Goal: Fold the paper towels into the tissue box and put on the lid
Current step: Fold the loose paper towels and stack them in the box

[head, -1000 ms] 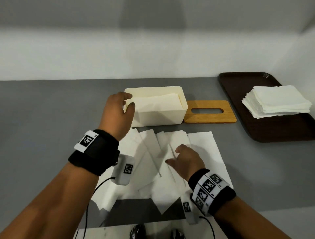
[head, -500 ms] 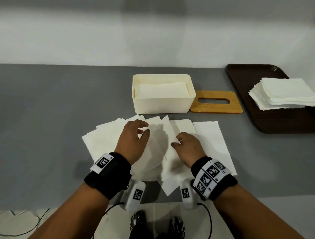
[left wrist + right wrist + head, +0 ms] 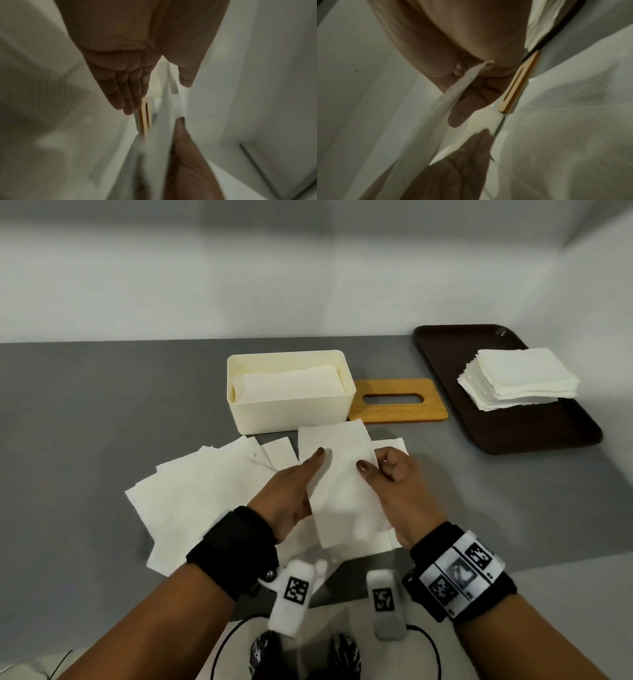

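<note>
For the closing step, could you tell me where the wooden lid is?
Head view: the wooden lid lies flat on the table, between the tissue box and the brown tray.

The left hand (image 3: 287,498) supports the paper towel (image 3: 337,470) on straight fingers, thumb laid on top. The right hand (image 3: 397,494) pinches it, fingers curled underneath.
</note>
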Demonstrator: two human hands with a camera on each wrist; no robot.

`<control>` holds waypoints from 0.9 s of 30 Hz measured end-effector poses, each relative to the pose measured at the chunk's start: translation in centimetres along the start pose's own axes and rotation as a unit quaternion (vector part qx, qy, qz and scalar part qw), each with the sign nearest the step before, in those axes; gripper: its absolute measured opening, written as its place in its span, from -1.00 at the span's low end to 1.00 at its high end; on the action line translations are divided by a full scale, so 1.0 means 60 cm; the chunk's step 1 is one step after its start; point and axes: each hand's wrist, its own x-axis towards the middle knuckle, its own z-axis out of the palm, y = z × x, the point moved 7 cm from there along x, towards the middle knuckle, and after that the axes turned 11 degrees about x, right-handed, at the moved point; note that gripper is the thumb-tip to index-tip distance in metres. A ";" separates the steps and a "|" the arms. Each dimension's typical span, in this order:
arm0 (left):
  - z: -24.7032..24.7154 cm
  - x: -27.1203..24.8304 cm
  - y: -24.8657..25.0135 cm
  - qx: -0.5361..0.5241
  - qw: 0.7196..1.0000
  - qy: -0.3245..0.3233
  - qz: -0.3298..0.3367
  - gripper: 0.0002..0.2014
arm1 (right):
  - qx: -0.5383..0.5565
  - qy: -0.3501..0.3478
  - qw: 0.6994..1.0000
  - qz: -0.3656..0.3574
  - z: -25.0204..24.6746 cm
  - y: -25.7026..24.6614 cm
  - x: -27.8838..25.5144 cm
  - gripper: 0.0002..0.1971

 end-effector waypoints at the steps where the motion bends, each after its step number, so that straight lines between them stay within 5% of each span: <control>1: 0.007 0.003 0.001 -0.027 1.000 0.002 0.007 -0.55 | 0.001 -0.010 1.000 0.002 0.004 0.005 -0.007 -0.96; 8: -0.032 0.005 0.018 0.015 0.991 0.112 0.076 -0.79 | -0.173 -0.042 0.982 0.063 -0.008 0.068 -0.004 -0.90; 14: -0.094 -0.018 0.018 0.033 0.984 0.153 0.082 -0.83 | -0.392 -0.011 0.916 0.087 -0.014 0.081 0.036 -0.54; 19: -0.104 -0.029 0.022 0.036 0.984 0.153 0.087 -0.82 | -0.461 0.004 0.879 0.123 0.002 0.079 0.043 -0.39; 27: -0.117 -0.042 0.017 0.029 0.981 0.175 0.082 -0.84 | -0.442 -0.002 0.885 0.143 0.007 0.078 0.047 -0.50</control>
